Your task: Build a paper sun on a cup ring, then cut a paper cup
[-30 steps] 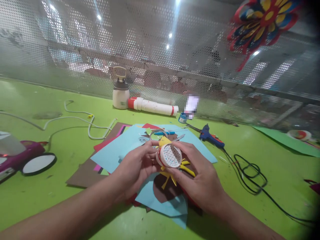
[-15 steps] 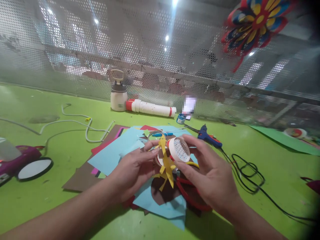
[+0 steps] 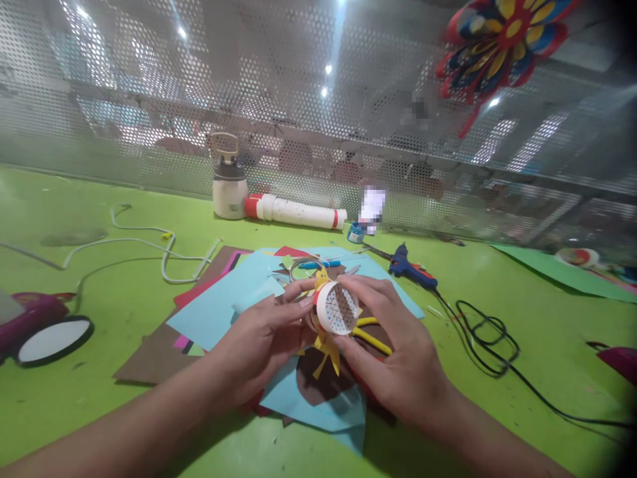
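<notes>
At the left of the worktop [image 3: 279, 438], a white cable [image 3: 172, 255] lay in loose bends close to the stacked paper [image 3: 149, 355]; a sleeve or wrist catching it could have disturbed the sheets. The left hand [image 3: 266, 338] was curled around a red-banded round piece [image 3: 312, 321], mostly hidden by its fingers, in the middle above the paper. A yellow paper figure [image 3: 327, 357] hung against this piece, its thin tail ends loose; a hard squeeze or a careless finger could have creased or torn them.

Just in front, a white cap [image 3: 338, 309] with a dotted, lined face overlapped that piece; whether the two were joined could not be told. The right hand [image 3: 393, 338] gripped the cap's rim between thumb and fingers, so a slip or uneven pressure might have tilted it or squashed its edge. Dropped, it could have struck the yellow handles [image 3: 373, 340] below.

Farther right, the glue gun [image 3: 411, 267] lay on its side, its heat impossible to judge. Its black cord [image 3: 490, 328] looped near the right forearm, and an elbow hooking it could have dragged the gun.
</notes>
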The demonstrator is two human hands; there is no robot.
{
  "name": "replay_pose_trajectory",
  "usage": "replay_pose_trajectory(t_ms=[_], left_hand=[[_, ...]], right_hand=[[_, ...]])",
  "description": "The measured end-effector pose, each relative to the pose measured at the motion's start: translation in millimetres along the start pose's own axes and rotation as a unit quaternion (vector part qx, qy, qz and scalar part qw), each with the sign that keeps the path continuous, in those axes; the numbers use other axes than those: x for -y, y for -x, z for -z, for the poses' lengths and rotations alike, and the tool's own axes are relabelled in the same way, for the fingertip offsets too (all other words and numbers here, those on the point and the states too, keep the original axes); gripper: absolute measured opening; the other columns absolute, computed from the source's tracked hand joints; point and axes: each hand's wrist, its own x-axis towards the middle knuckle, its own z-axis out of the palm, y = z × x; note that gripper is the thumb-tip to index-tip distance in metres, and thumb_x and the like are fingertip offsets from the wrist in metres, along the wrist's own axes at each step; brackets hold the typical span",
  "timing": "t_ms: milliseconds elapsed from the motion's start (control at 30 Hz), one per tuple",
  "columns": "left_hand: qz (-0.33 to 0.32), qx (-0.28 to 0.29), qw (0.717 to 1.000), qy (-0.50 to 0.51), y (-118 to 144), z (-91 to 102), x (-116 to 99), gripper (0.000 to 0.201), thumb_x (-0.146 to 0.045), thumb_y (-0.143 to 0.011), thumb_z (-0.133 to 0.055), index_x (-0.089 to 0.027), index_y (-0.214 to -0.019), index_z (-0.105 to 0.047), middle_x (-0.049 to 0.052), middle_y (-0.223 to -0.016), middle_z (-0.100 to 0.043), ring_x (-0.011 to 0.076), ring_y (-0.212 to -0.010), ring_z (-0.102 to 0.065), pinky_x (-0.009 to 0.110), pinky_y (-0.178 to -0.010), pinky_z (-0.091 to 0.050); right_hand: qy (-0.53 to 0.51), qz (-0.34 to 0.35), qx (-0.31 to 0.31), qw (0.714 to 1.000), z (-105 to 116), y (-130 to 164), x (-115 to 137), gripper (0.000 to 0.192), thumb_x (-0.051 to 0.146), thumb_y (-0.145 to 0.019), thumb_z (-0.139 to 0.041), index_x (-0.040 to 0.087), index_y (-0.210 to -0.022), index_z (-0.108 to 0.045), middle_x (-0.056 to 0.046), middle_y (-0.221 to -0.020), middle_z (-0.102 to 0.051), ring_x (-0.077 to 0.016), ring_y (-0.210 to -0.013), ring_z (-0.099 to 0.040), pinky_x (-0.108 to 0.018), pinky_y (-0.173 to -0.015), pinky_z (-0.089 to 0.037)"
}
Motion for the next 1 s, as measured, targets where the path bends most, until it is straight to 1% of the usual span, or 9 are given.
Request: replay_pose_trajectory(t_ms=[133,300,400,533,633,800,900,1000], left_hand=[[0.0,-0.001,1.0,0.009,0.0,-0.7,0.4,0.03,-0.015,-0.088,-0.056,-0.018,-0.117,-0.062,0.01,-0.117,-0.066,0.0221,-0.102,-0.064,0.034,-0.09,-0.049],[-0.01,-0.002,1.0,0.008,-0.6,-0.9,-0.5,0.029,-0.016,-0.087,-0.057,-0.017,-0.115,-0.066,0.01,-0.113,-0.068,0.0214,-0.101,-0.064,0.032,-0.091,-0.049],[-0.012,-0.003,1.0,0.002,-0.9,-0.7,-0.6,0.027,-0.017,-0.087,-0.058,-0.016,-0.112,-0.067,0.011,-0.113,-0.068,0.0209,-0.1,-0.064,0.031,-0.091,-0.048],[-0.016,0.018,1.0,-0.003,-0.2,-2.4,-0.4,0.028,-0.017,-0.089,-0.055,-0.017,-0.114,-0.067,0.01,-0.106,-0.07,0.02,-0.094,-0.066,0.03,-0.086,-0.049],[-0.018,0.034,0.999,-0.006,0.5,-4.7,-0.4,0.031,-0.018,-0.09,-0.053,-0.018,-0.119,-0.066,0.01,-0.107,-0.071,0.0202,-0.094,-0.066,0.031,-0.088,-0.048],[-0.014,0.04,0.999,-0.005,1.2,-6.7,-0.2,0.033,-0.017,-0.09,-0.053,-0.019,-0.12,-0.066,0.01,-0.11,-0.07,0.02,-0.096,-0.066,0.032,-0.091,-0.047],[-0.011,0.036,0.999,-0.007,1.3,-6.5,0.3,0.032,-0.017,-0.09,-0.053,-0.019,-0.119,-0.066,0.009,-0.11,-0.07,0.02,-0.098,-0.065,0.031,-0.09,-0.047],[-0.011,0.033,0.999,-0.013,1.1,-6.3,0.7,0.031,-0.018,-0.09,-0.053,-0.019,-0.119,-0.066,0.009,-0.109,-0.07,0.0197,-0.094,-0.065,0.031,-0.087,-0.048]], right_hand=[[0.009,0.007,-0.003,1.0,-1.8,0.8,-0.6,0.047,0.014,-0.086,-0.06,0.024,-0.13,-0.046,-0.01,-0.124,-0.055,-0.0257,-0.117,-0.05,-0.047,-0.1,-0.046],[0.027,0.015,0.005,1.0,-1.3,1.0,-0.7,0.049,0.012,-0.085,-0.06,0.022,-0.131,-0.046,-0.01,-0.124,-0.054,-0.0257,-0.117,-0.049,-0.045,-0.1,-0.045],[0.036,0.018,0.005,0.999,-1.0,1.0,0.2,0.047,0.015,-0.086,-0.06,0.02,-0.131,-0.046,-0.01,-0.123,-0.055,-0.025,-0.117,-0.05,-0.043,-0.099,-0.045],[0.041,0.016,0.011,0.999,-1.2,0.8,0.9,0.044,0.017,-0.088,-0.06,0.018,-0.13,-0.048,-0.011,-0.122,-0.055,-0.0244,-0.116,-0.05,-0.042,-0.1,-0.045],[0.043,0.017,0.019,0.999,-1.5,0.9,0.1,0.044,0.016,-0.088,-0.06,0.019,-0.13,-0.047,-0.011,-0.123,-0.055,-0.0248,-0.117,-0.05,-0.043,-0.1,-0.045],[0.049,0.026,0.017,0.998,-0.9,1.3,-1.0,0.047,0.016,-0.088,-0.059,0.024,-0.132,-0.045,-0.009,-0.123,-0.056,-0.0267,-0.116,-0.05,-0.048,-0.098,-0.046],[0.051,0.028,0.022,0.998,-0.1,1.3,-0.3,0.047,0.015,-0.087,-0.06,0.023,-0.131,-0.046,-0.009,-0.123,-0.056,-0.0258,-0.115,-0.05,-0.047,-0.099,-0.046],[0.048,0.024,0.023,0.998,0.0,1.1,0.6,0.046,0.012,-0.085,-0.062,0.02,-0.128,-0.048,-0.009,-0.122,-0.055,-0.0245,-0.115,-0.05,-0.043,-0.1,-0.045]])
